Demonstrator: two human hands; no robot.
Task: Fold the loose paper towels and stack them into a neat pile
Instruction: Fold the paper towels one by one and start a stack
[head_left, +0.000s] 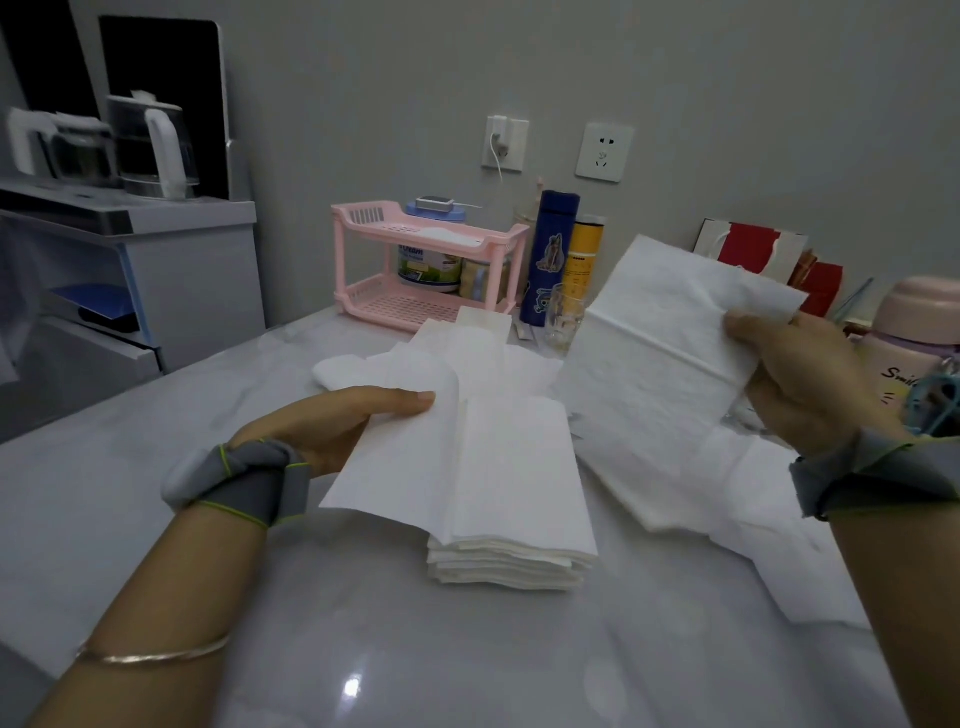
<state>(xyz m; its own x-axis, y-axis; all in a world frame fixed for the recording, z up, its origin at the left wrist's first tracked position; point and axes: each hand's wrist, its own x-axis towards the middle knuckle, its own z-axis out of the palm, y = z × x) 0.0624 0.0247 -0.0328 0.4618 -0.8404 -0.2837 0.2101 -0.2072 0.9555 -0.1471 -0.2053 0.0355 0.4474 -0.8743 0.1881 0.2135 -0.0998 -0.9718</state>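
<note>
A glossy grey worktop (130, 519) runs up to a grey wall, with a pink rack (415, 260) at the back. The pile (504, 566) of folded paper towels sits mid-worktop; its layers are too thin to count. The left hand (332, 431) pinches the left flap of the top towel (405, 467), one digit laid over it and the rest hidden beneath. The right hand (810, 379) pinches the edge of an open towel (660, 364), held up just right of the pile. That makes two sheets in hand and one pile, with loose towels (467, 348) heaped behind it and more lying at the right. The paper looks light, limp and easily torn, so I would take it gently at corners or along the crease
</note>
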